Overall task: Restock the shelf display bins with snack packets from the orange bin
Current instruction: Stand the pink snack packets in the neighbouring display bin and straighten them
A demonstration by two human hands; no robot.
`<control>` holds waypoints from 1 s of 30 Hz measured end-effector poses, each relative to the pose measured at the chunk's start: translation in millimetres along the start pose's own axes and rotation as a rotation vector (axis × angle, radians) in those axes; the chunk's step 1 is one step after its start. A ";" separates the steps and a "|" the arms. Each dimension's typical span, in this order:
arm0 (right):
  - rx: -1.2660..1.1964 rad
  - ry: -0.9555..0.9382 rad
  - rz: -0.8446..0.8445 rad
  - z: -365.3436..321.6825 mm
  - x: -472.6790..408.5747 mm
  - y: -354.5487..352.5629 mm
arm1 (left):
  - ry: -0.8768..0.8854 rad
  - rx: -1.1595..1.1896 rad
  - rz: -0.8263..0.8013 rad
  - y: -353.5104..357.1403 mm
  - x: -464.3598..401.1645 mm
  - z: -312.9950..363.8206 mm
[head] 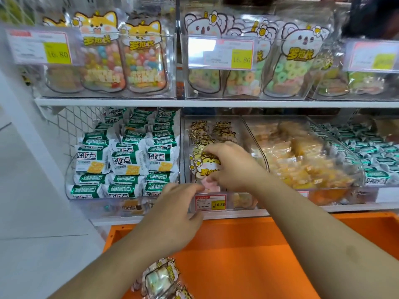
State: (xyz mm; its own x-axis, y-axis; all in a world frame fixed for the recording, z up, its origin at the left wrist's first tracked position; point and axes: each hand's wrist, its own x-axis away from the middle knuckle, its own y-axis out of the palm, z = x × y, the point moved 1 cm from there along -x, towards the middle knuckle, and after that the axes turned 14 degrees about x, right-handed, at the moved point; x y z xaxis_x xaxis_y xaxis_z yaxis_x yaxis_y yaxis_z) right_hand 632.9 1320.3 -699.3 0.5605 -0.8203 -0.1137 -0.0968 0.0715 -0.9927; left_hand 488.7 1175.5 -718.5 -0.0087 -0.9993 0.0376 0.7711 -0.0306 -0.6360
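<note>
At the far left of the lower shelf sits a clear curved-front plastic bin (71,186) packed with green-and-white biscuit packets (127,162), their printed faces toward you.

Your left hand (177,212) comes next, reaching up from the lower left with its back to the camera. Its fingers (192,188) curl at the front lip of the middle clear display bin (216,124), just above the red-and-yellow price tag (210,202). They touch the pink lower edge of the packet you are placing, but whether they pinch it or only steady it cannot be told.

That packet, a small clear fox-topped snack packet with yellow lettering (208,166), stands upright at the front of the middle bin, long axis vertical, fox head up and printed face toward you. Behind it a row of matching fox packets (216,130) runs back into the bin, also upright.

Your right hand (233,167) closes on the packet from the right, fingertips (210,151) pinched over its top edge and palm covering its right side.

Further right lies a clear bin of yellow-orange wrapped snacks (302,156), then more green-and-white packets (371,152).

Below everything, the orange plastic bin (248,255) holds more fox-topped packets (160,279) at its near left, lying flat and tilted.
</note>
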 end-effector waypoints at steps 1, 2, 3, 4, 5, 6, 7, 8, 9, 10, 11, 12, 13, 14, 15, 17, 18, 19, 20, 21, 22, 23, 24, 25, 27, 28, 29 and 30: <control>0.037 -0.008 0.003 -0.4 0.2 2.2 | -0.003 -0.005 -0.003 1.1 -0.2 -0.6; 0.075 -0.006 -0.006 0.4 0.4 4.5 | -0.007 -0.007 -0.004 2.0 -0.3 -1.1; 0.109 -0.003 -0.013 2.2 0.8 7.3 | -0.005 -0.004 0.002 2.8 -0.6 -1.7; 0.133 0.002 -0.016 4.5 0.7 10.0 | -0.003 0.000 0.010 3.6 -1.0 -2.7; 0.141 0.012 -0.014 6.7 0.5 12.2 | -0.004 0.006 0.017 4.5 -1.2 -3.4; 0.138 0.024 -0.012 8.9 0.0 14.5 | -0.007 0.010 0.020 5.3 -1.0 -3.9; 0.142 0.032 -0.005 10.6 -0.3 16.3 | -0.005 0.012 0.022 5.9 -0.6 -3.6; 0.154 0.030 0.005 11.8 -0.8 18.3 | -0.001 0.012 0.024 6.1 -0.1 -3.3; 0.170 0.020 0.018 12.4 -1.0 20.1 | 0.002 0.014 0.027 6.2 0.5 -2.7; 0.176 0.011 0.031 13.1 -1.0 22.0 | 0.003 0.021 0.033 6.1 1.3 -2.3; 0.169 0.007 0.045 14.0 -0.8 23.3 | 0.002 0.028 0.037 6.1 1.9 -2.4; 0.147 0.009 0.055 15.6 -0.6 24.2 | 0.001 0.034 0.044 5.8 2.5 -2.5; 0.120 0.012 0.060 17.5 -0.2 24.2 | 0.002 0.038 0.051 5.6 3.2 -3.0; 0.097 0.015 0.059 19.6 0.3 23.6 | 0.009 0.040 0.060 5.4 4.0 -3.4; 0.080 0.018 0.059 21.8 1.3 22.6 | 0.024 0.041 0.069 4.8 5.1 -2.9; 0.039 0.025 0.067 25.6 4.6 20.7 | 0.057 0.039 0.088 3.2 7.4 -2.4; 0.013 0.031 0.072 27.3 7.0 20.0 | 0.070 0.035 0.101 2.5 8.9 -1.9; -0.009 0.032 0.079 28.6 9.4 19.3 | 0.075 0.031 0.114 1.8 10.9 -1.7; -0.024 0.026 0.087 29.5 12.2 17.9 | 0.083 0.034 0.132 1.5 13.2 -1.7; -0.033 0.013 0.101 29.6 15.3 15.6 | 0.088 0.044 0.147 1.6 15.7 -2.2; -0.042 -0.001 0.120 29.2 19.2 12.1 | 0.090 0.065 0.162 1.6 18.3 -2.6; -0.054 -0.013 0.139 28.1 24.3 7.0 | 0.088 0.095 0.174 1.6 21.4 -3.2; -0.071 -0.023 0.155 26.3 30.7 1.4 | 0.087 0.128 0.190 1.4 24.6 -3.6; -0.087 -0.033 0.169 23.8 38.6 -4.6 | 0.085 0.161 0.203 1.0 27.4 -4.7; -0.135 -0.040 0.195 16.1 58.8 -13.3 | 0.072 0.225 0.208 1.4 33.3 -9.6; -0.183 -0.032 0.198 11.0 70.2 -14.6 | 0.064 0.259 0.204 2.1 36.6 -13.0; -0.248 -0.020 0.185 5.0 82.2 -13.4 | 0.059 0.282 0.195 3.5 40.6 -18.1; -0.313 -0.008 0.156 -2.0 94.3 -9.5 | 0.052 0.294 0.184 5.2 45.8 -23.3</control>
State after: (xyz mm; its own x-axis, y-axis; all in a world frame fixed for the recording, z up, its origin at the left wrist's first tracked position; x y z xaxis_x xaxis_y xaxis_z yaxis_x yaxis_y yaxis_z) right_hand 685.0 1241.2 -700.6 0.5252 -0.8088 -0.2646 -0.4287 0.0171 -0.9033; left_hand 477.5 1129.0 -738.0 0.1213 -0.9874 -0.1013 0.9131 0.1510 -0.3789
